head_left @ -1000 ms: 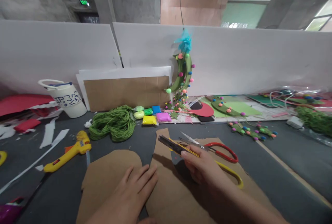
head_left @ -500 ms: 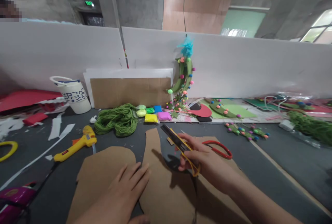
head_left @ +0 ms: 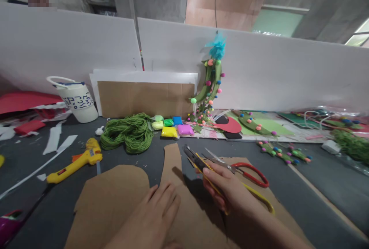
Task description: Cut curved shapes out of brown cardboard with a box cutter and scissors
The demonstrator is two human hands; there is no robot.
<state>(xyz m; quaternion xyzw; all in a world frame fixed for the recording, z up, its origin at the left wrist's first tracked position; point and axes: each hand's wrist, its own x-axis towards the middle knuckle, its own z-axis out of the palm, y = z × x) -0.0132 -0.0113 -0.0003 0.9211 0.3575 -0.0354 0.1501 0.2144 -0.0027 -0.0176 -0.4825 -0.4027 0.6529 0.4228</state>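
Note:
My right hand [head_left: 223, 185] is closed around a black and yellow utility knife [head_left: 198, 160], its tip pointing up and left above the cardboard. My left hand [head_left: 157, 210] lies flat, fingers stretched out, across a curved cardboard piece [head_left: 173, 162] with a narrow neck. To its left is a second cardboard piece [head_left: 115, 187] with a rounded top. More cardboard [head_left: 279, 214] lies under and beyond my right arm. On it rest scissors with a red handle [head_left: 250, 174], partly hidden by my right hand. A yellow loop [head_left: 262, 199] shows beside my wrist; whether it belongs to the scissors I cannot tell.
A yellow glue gun [head_left: 75, 164] lies at left, near paper strips. Behind are green yarn [head_left: 128, 133], small coloured packets [head_left: 169, 132], a white bucket [head_left: 76, 102] and a cardboard panel [head_left: 144, 99]. Green pom-pom decorations [head_left: 213, 83] stand against the white partition [head_left: 273, 76].
My right hand has moved slightly down with the knife, uncovering the scissors' blades and the yellow loop. My left hand has slid right, further onto the curved piece. The view has shifted a little.

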